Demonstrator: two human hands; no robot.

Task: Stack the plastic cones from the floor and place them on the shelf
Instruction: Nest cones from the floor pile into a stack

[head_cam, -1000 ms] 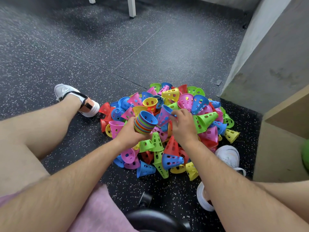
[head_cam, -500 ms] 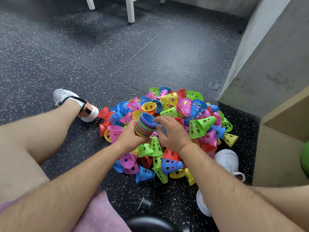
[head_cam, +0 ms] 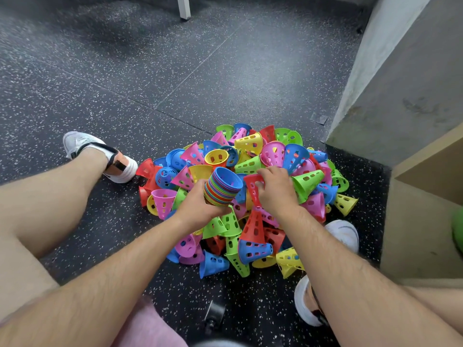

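A heap of perforated plastic cones (head_cam: 273, 151) in pink, blue, green, yellow and red lies on the dark speckled floor. My left hand (head_cam: 198, 204) grips a nested stack of cones (head_cam: 221, 187) with a blue one on top, its open mouth tilted up and to the right. Just right of the stack, my right hand (head_cam: 275, 189) pinches a red cone (head_cam: 253, 186) by its rim, above the heap. The shelf (head_cam: 423, 169), a pale wooden unit, stands at the right edge.
My two legs flank the heap, with a white shoe at the left (head_cam: 100, 154) and white shoes at the right (head_cam: 343, 234). A grey wall corner (head_cam: 390, 96) rises behind the shelf. A white furniture leg (head_cam: 184, 7) stands far back. A chair caster (head_cam: 213, 314) sits near me.
My right hand set the blue cone onto the stack, then moved right and took hold of a red cone. The stack in my left hand stays roughly in place.
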